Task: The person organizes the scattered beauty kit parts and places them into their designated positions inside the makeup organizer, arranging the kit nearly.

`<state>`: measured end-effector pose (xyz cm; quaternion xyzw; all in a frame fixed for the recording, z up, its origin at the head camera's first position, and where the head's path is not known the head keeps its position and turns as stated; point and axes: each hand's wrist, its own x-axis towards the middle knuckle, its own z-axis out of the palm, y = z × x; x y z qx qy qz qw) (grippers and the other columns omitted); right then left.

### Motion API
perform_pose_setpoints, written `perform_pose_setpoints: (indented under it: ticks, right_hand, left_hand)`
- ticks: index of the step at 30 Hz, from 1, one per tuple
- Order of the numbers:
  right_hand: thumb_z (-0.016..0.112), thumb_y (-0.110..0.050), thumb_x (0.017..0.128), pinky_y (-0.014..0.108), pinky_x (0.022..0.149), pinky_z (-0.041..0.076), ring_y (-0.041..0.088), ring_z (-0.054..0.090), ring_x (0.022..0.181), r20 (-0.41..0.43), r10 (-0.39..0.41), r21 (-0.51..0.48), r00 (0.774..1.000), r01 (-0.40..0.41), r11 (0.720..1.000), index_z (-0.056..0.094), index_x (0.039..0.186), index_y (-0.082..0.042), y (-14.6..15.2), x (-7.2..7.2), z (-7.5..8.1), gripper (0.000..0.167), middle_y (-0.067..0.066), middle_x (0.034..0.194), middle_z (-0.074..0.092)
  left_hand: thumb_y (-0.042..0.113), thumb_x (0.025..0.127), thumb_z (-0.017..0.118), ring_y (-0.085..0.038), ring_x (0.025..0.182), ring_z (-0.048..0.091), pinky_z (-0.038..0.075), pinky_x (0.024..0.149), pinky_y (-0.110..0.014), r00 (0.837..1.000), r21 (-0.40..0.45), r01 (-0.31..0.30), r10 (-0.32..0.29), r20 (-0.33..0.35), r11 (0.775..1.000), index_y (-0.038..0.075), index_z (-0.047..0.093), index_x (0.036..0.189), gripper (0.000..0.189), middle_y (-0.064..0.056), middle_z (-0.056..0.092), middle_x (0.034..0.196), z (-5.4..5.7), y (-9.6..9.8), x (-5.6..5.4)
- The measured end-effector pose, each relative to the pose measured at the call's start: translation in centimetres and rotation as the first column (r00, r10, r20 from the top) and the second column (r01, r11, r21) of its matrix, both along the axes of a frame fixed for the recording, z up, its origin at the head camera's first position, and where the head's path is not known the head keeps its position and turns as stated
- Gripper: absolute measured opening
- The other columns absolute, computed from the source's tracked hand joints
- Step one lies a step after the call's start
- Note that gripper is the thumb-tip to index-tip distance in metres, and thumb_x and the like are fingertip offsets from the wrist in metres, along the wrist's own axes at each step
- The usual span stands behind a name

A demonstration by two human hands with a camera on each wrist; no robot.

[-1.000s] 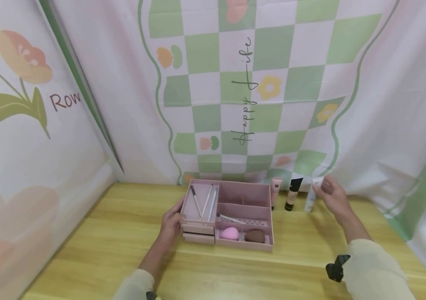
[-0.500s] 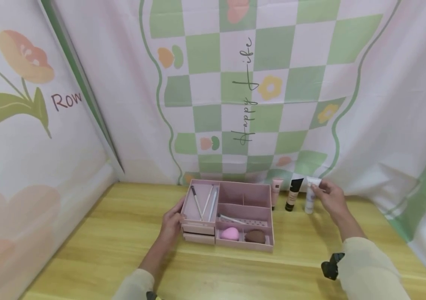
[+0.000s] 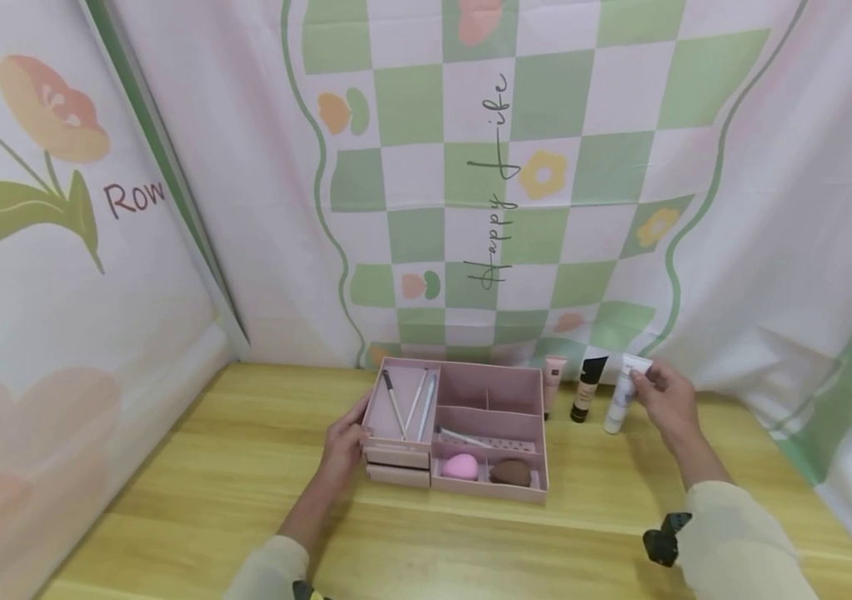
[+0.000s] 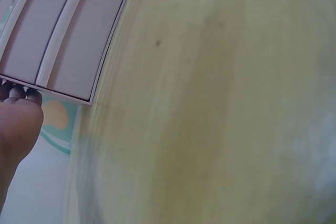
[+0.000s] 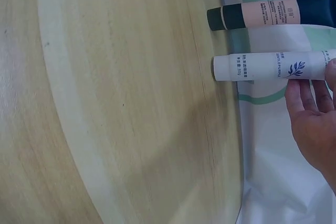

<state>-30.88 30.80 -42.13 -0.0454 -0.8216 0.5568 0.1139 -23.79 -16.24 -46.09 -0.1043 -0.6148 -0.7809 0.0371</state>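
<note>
On the table stands a pink makeup organizer (image 3: 488, 492) with two drawers at its front left. My left hand (image 3: 343, 446) holds its left side; in the left wrist view, the fingers (image 4: 18, 94) bend against the wall beside the drawers (image 4: 79, 40). My right hand (image 3: 669, 404) pinches a white tube (image 3: 621, 400) near its flat end, thumb on one side and fingers on the other. The tube tilts slightly, cap down; blue print and a leaf sprig show in the right wrist view. Left of it stand a black-and-beige tube (image 3: 586, 390) and a pink tube (image 3: 552, 383), partly behind the organizer.
Inside the organizer lie several thin brushes (image 3: 414, 404), a pink makeup sponge (image 3: 460, 467) and a brown one (image 3: 510, 472). A checkered curtain (image 3: 471, 250) hangs right behind the wooden table (image 3: 246, 475), and another cloth (image 3: 58, 317) closes the left side.
The white tube in my right hand has turned and shifted slightly, its cap end now nearer the front. My left hand and the organizer have stayed in place.
</note>
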Motion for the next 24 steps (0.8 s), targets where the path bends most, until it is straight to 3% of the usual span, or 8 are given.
perform_pose_setpoints:
  ticks: [3, 8, 17, 21, 24]
  right_hand:
    - [0.046, -0.018, 0.106, 0.007, 0.081, 0.057, -0.021, 0.054, 0.08, 0.009, 0.014, 0.0, 1.0, -0.014, 1.0, 0.039, 0.144, 0.014, 0.1, 0.3, 0.1, 0.05, 0.041, 0.148, 0.042]
    - [0.047, -0.02, 0.106, 0.008, 0.082, 0.057, -0.021, 0.053, 0.081, 0.007, 0.031, 0.021, 0.999, -0.031, 0.999, 0.038, 0.144, 0.015, 0.2, 0.7, 0.8, 0.052, 0.042, 0.148, 0.041]
    - [0.052, -0.027, 0.105, 0.009, 0.076, 0.058, -0.02, 0.055, 0.08, -0.057, 0.052, 0.153, 0.997, -0.043, 0.987, 0.047, 0.139, 0.014, 0.1, 1.6, 2.6, 0.054, 0.04, 0.139, 0.052]
    - [0.058, -0.031, 0.102, 0.007, 0.073, 0.056, -0.02, 0.055, 0.081, -0.09, 0.057, 0.206, 0.994, -0.037, 0.978, 0.053, 0.135, 0.011, 0.0, 1.9, 3.7, 0.054, 0.022, 0.123, 0.068]
    - [0.061, -0.035, 0.1, 0.005, 0.073, 0.055, -0.022, 0.053, 0.084, -0.094, 0.075, 0.218, 0.993, -0.052, 0.975, 0.052, 0.136, 0.01, -0.3, 2.2, 4.7, 0.058, 0.024, 0.125, 0.067]
  left_hand:
    - [-0.007, 0.081, 0.04, -0.041, 0.156, 0.016, 0.021, 0.124, -0.037, 1.0, 0.004, 0.0, 0.0, -0.001, 1.0, -0.012, 0.029, 0.152, 0.072, -0.026, 0.022, 0.165, 0.0, 0.0, 0.0]
    - [-0.008, 0.08, 0.04, -0.04, 0.156, 0.018, 0.023, 0.124, -0.034, 1.0, 0.016, -0.012, 0.012, 0.013, 1.0, -0.012, 0.029, 0.151, 0.072, -0.026, 0.023, 0.165, 0.0, 0.1, 0.0]
    - [-0.007, 0.08, 0.041, -0.042, 0.156, 0.015, 0.016, 0.125, -0.045, 1.0, 0.008, -0.01, 0.01, 0.015, 1.0, -0.012, 0.029, 0.151, 0.073, -0.026, 0.022, 0.165, 0.1, 0.0, 0.1]
    - [-0.005, 0.081, 0.041, -0.042, 0.156, 0.016, 0.017, 0.125, -0.045, 1.0, -0.006, -0.012, 0.012, 0.018, 1.0, -0.011, 0.029, 0.152, 0.073, -0.025, 0.022, 0.166, 0.0, 0.0, 0.1]
    - [-0.004, 0.081, 0.042, -0.041, 0.156, 0.017, 0.018, 0.125, -0.044, 1.0, -0.014, -0.011, 0.011, 0.02, 1.0, -0.009, 0.03, 0.153, 0.073, -0.023, 0.023, 0.166, 0.0, 0.1, 0.1]
